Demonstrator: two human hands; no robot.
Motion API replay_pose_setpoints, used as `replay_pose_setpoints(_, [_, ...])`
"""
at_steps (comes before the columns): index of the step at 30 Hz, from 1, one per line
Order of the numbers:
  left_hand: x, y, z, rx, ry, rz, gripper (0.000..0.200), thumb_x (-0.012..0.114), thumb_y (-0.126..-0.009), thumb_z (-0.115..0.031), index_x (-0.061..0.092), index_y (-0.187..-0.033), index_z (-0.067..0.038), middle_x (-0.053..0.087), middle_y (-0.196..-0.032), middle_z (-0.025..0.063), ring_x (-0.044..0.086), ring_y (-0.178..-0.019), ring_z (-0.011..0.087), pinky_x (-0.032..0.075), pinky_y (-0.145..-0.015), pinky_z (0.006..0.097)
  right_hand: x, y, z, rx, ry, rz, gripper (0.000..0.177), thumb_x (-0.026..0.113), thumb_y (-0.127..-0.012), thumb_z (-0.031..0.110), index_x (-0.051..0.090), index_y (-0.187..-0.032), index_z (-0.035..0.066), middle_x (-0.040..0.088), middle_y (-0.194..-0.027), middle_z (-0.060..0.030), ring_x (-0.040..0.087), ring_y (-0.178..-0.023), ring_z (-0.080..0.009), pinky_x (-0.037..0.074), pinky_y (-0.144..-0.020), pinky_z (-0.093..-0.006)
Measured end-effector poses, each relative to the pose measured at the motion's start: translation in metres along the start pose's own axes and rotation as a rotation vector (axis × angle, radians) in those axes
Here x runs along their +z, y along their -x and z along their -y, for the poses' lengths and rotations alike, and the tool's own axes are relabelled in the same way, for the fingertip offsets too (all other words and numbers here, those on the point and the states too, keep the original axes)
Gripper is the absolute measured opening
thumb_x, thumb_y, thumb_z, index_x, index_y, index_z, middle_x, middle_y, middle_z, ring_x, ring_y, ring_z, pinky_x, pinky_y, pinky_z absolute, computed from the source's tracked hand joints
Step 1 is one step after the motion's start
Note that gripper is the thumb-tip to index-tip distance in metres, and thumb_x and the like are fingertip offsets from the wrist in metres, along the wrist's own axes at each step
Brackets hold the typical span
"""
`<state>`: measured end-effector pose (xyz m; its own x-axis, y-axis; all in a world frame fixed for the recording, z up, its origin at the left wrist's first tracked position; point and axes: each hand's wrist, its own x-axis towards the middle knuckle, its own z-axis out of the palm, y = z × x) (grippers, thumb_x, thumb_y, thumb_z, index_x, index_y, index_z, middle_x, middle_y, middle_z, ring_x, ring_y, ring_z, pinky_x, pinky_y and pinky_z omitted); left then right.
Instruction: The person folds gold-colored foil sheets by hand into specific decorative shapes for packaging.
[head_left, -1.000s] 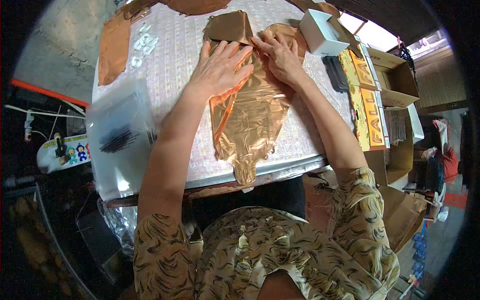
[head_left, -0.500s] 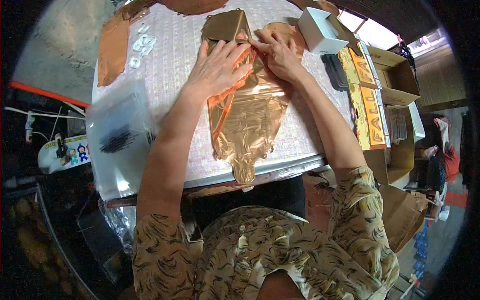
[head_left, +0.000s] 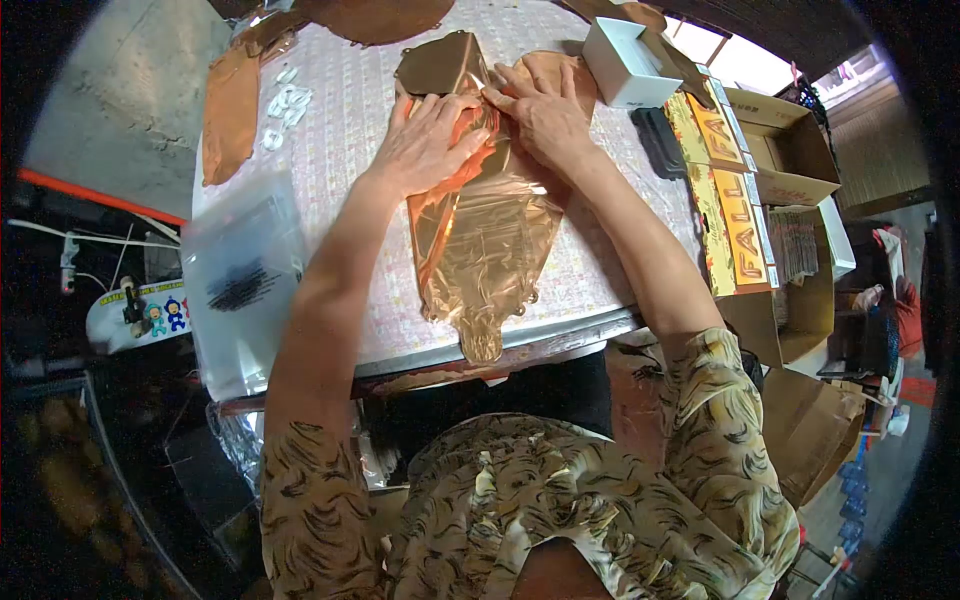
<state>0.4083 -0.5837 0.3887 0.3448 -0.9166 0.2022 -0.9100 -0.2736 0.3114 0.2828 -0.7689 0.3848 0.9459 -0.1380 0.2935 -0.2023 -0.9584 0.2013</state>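
A flat copper-coloured foil balloon (head_left: 490, 240) lies on the table, its narrow tail pointing at the near edge and its far part folded over. My left hand (head_left: 425, 145) rests on the left side of the fold, fingers spread over the crumpled, orange-shining foil. Beside it, my right hand (head_left: 545, 120) presses down with outstretched fingers, its thumb side close to the left fingertips at the crease. Part of the foil under both palms is hidden. Another copper foil piece shows beneath and beyond the right fingers.
A clear plastic bag (head_left: 240, 310) lies at the left, near small white items (head_left: 288, 105) and a brown foil piece (head_left: 230, 120). Along the right are a white box (head_left: 628, 70), a black object (head_left: 658, 140), "FALL" packages (head_left: 735, 240) and a cardboard box (head_left: 785, 145).
The view has shifted slightly. My right fingers have straightened and spread further away from me over the foil. My left hand stays on the fold, its fingers moved a little.
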Motion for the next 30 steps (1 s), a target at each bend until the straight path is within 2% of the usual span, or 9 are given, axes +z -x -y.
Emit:
replay_pose_setpoints(3, [-0.005,-0.001,0.012,0.097,0.076,-0.092,0.055,0.056,-0.1,-0.044,0.05,-0.14,-0.007,0.058,-0.136,0.0149,0.051,-0.131,0.0283,0.028,-0.117,0.0537,-0.005,-0.001,0.001,0.003,0.002,0.013,0.066,0.056,-0.091,0.009,0.05,-0.152,0.034,0.038,-0.165,0.0009,0.031,-0.154,-0.0313,0.017,-0.12,-0.0701])
replay_pose_setpoints(5, [-0.016,-0.004,0.013,-0.177,0.194,-0.238,0.04,0.057,-0.101,-0.028,0.052,-0.135,-0.008,0.059,-0.129,0.0159,0.053,-0.126,0.0347,0.039,-0.11,0.0482,-0.005,-0.002,0.001,0.019,-0.001,0.018,0.065,0.056,-0.091,0.01,0.05,-0.152,0.034,0.038,-0.164,0.0008,0.031,-0.154,-0.0315,0.018,-0.12,-0.07])
replay_pose_setpoints(6, [-0.015,-0.003,0.015,-0.143,0.03,-0.421,0.036,0.062,-0.096,-0.015,0.055,-0.131,-0.007,0.057,-0.132,0.0158,0.053,-0.125,0.0365,0.045,-0.105,0.0459,-0.003,-0.002,0.002,0.019,0.004,0.007,0.065,0.056,-0.092,0.01,0.051,-0.152,0.034,0.039,-0.164,0.0008,0.031,-0.154,-0.0318,0.018,-0.12,-0.0699])
replay_pose_setpoints(10, [-0.024,-0.004,-0.014,0.148,-0.09,-0.43,0.036,0.065,-0.092,-0.011,0.058,-0.127,-0.007,0.052,-0.137,0.009,0.052,-0.126,0.0319,0.043,-0.105,0.0472,0.001,-0.003,0.001,0.019,-0.009,0.006,0.062,0.055,-0.093,0.01,0.053,-0.15,0.034,0.04,-0.164,0.0013,0.03,-0.154,-0.0316,0.018,-0.12,-0.0699])
replay_pose_setpoints(13, [-0.018,-0.007,-0.035,0.199,-0.22,-0.47,0.041,0.066,-0.091,-0.01,0.057,-0.131,-0.01,0.051,-0.138,0.0055,0.051,-0.126,0.0303,0.043,-0.105,0.0464,0.005,-0.003,0.0,0.011,-0.01,0.028,0.059,0.054,-0.093,0.011,0.055,-0.148,0.033,0.041,-0.163,0.0009,0.03,-0.154,-0.0318,0.017,-0.12,-0.0701])
replay_pose_setpoints(17, [-0.021,-0.005,-0.056,0.035,-0.382,-0.579,0.047,0.062,-0.086,-0.003,0.059,-0.132,-0.013,0.05,-0.139,0.0057,0.049,-0.13,0.0286,0.042,-0.106,0.0443,0.006,-0.003,0.001,0.018,-0.078,-0.021,0.046,0.049,-0.1,0.02,0.06,-0.143,0.031,0.043,-0.161,-0.0023,0.033,-0.153,-0.0317,0.015,-0.121,-0.0713])
replay_pose_setpoints(21, [-0.006,-0.015,-0.03,0.198,-0.122,-0.35,0.046,0.055,-0.088,0.0,0.058,-0.133,-0.007,0.054,-0.137,0.0121,0.05,-0.131,0.033,0.04,-0.112,0.0446,0.008,-0.004,0.001,0.011,-0.07,-0.057,0.046,0.05,-0.099,0.019,0.06,-0.142,0.03,0.044,-0.161,-0.0025,0.033,-0.153,-0.0315,0.015,-0.121,-0.0712])
replay_pose_setpoints(23, [-0.002,-0.017,-0.022,0.197,-0.064,-0.331,0.041,0.054,-0.092,-0.003,0.057,-0.133,-0.004,0.056,-0.137,0.0155,0.05,-0.132,0.0358,0.039,-0.113,0.0454,0.006,-0.003,0.0,0.032,-0.122,-0.003,0.06,0.052,-0.091,0.008,0.057,-0.147,0.029,0.042,-0.162,-0.0004,0.031,-0.153,-0.0333,0.013,-0.121,-0.0702])
replay_pose_setpoints(30, [0.016,-0.011,-0.013,0.102,0.112,-0.264,0.04,0.056,-0.101,-0.017,0.052,-0.137,-0.001,0.055,-0.138,0.0195,0.05,-0.132,0.0392,0.038,-0.115,0.0478,-0.005,-0.003,0.002,0.035,-0.148,0.041,0.063,0.052,-0.089,0.005,0.058,-0.147,0.03,0.043,-0.162,-0.0006,0.032,-0.153,-0.0334,0.012,-0.122,-0.069])
